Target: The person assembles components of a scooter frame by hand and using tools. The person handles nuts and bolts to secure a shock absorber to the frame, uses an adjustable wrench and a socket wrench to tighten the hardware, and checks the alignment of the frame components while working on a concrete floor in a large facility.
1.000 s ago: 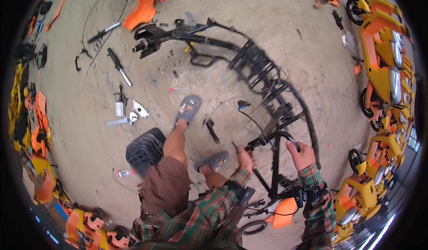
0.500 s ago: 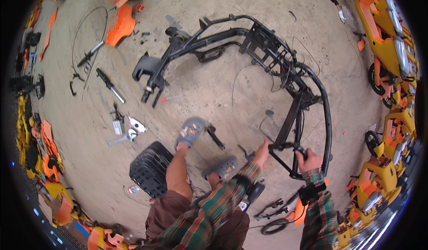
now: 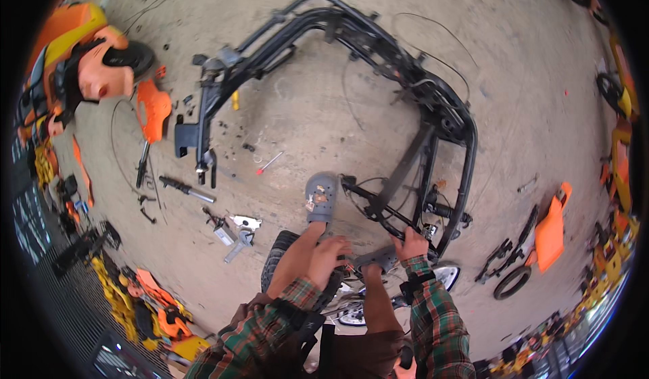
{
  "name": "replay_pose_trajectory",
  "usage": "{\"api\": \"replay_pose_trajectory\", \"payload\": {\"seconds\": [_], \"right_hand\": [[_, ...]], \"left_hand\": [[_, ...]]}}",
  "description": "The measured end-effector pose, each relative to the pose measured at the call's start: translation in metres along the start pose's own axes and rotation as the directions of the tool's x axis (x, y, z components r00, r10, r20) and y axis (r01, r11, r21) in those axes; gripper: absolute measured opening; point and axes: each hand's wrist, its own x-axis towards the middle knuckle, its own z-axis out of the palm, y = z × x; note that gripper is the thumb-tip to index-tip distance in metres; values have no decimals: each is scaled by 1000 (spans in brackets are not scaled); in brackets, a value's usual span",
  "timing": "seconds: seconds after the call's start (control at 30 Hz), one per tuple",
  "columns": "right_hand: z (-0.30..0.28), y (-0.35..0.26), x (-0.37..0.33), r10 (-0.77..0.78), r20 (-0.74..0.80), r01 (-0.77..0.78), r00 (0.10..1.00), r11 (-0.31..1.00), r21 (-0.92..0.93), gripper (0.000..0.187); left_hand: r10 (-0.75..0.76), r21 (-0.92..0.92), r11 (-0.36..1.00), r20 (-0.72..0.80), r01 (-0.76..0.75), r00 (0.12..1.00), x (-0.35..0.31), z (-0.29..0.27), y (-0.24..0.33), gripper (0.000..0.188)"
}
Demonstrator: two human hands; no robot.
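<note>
A bare black scooter frame arches over the concrete floor. My right hand is closed round a tube at its near right end, next to the frame's crossbars. My left hand is off the frame, beside my left shin, with fingers stretched out and a little smeared; I see nothing in it. Just inside the frame's near end lies a dark bracket-like part. A spring shock absorber shows by the right tube. Below the hands, a wheel is partly hidden by my legs.
A red-tipped screwdriver, a fork leg and a silver bracket lie to the left. An orange panel and a black ring lie right. A black crate stands by my left leg. Yellow-orange scooters line the edges.
My left hand has come away from the frame and moved left toward my shin. My right hand stays on the frame. The view has turned, and the frame sits differently in it.
</note>
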Motion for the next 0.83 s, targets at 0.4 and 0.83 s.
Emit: {"api": "replay_pose_trajectory", "payload": {"seconds": [0.4, 0.83], "right_hand": [[30, -22, -43, 37, -141, 15, 989, 936, 351, 38], [-30, 93, -342, 272, 552, -284, 789, 957, -65, 29]], "left_hand": [[370, 619, -285, 775, -731, 512, 64, 88, -29, 29], [-265, 425, -633, 667, -648, 696, 95, 149, -25, 62]]}}
